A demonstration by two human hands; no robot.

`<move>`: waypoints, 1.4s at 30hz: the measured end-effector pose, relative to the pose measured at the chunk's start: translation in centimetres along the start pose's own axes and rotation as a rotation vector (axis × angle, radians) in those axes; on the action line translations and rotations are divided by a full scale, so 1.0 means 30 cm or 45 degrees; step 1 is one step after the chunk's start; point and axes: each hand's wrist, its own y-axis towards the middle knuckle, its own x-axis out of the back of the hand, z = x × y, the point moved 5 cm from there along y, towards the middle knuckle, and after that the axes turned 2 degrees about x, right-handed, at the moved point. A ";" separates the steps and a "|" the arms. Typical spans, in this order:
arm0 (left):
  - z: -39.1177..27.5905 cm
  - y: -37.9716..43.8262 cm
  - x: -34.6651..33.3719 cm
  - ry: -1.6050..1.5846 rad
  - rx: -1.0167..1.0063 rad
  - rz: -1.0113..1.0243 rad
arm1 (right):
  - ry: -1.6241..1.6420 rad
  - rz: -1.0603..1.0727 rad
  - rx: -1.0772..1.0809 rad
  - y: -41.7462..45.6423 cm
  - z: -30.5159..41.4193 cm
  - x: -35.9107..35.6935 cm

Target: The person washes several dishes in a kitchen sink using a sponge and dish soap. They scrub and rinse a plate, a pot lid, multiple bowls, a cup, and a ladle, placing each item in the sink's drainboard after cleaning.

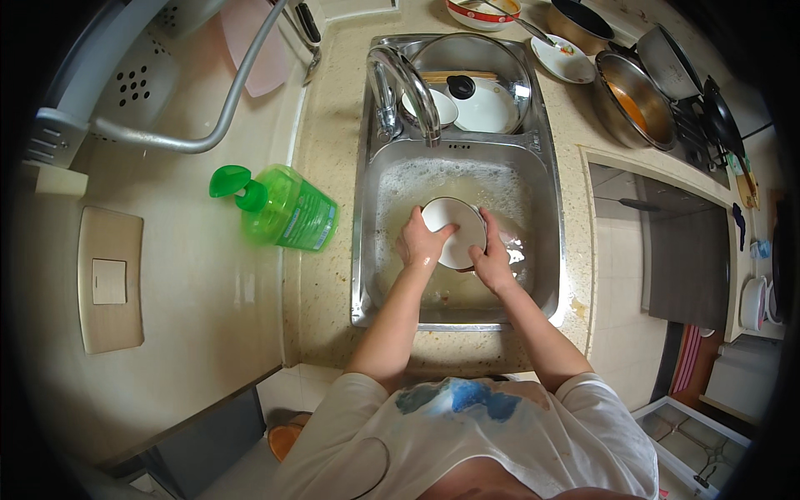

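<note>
A white bowl (451,220) with a dark rim is held between both hands over the larger basin of a stainless steel sink (558,219). My left hand (423,239) grips its left side, the thumb reaching inside. My right hand (492,257) grips its right side, thumb at the inner edge. Beneath lies cloudy, sudsy water (406,181) with dishes partly visible in it; what they are is unclear. The chrome faucet (420,94) arches over the smaller basin, which holds a glass lid with a black knob (461,87), white bowls (442,107) and wooden chopsticks (437,76).
A green pump bottle (290,209) stands left of the sink. Beyond the sink's right side are a red-rimmed bowl (484,17), a small plate (562,59) with food scraps, a steel basin (631,103) with orange residue, and pots. A metal rack bar (234,94) juts out at upper left.
</note>
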 end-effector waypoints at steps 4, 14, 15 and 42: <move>0.002 -0.002 0.019 0.060 0.065 -0.033 | -0.066 -0.029 0.004 -0.008 -0.009 -0.020; 0.055 0.004 -0.174 -0.056 -0.376 0.376 | -0.703 -0.511 0.320 0.016 0.044 0.170; 0.036 -0.013 -0.185 -0.014 -0.489 0.347 | -0.731 -0.545 0.335 0.010 0.042 0.192; -0.078 -0.128 -0.261 0.662 -0.811 0.396 | 0.391 0.175 -0.591 0.031 -0.276 0.075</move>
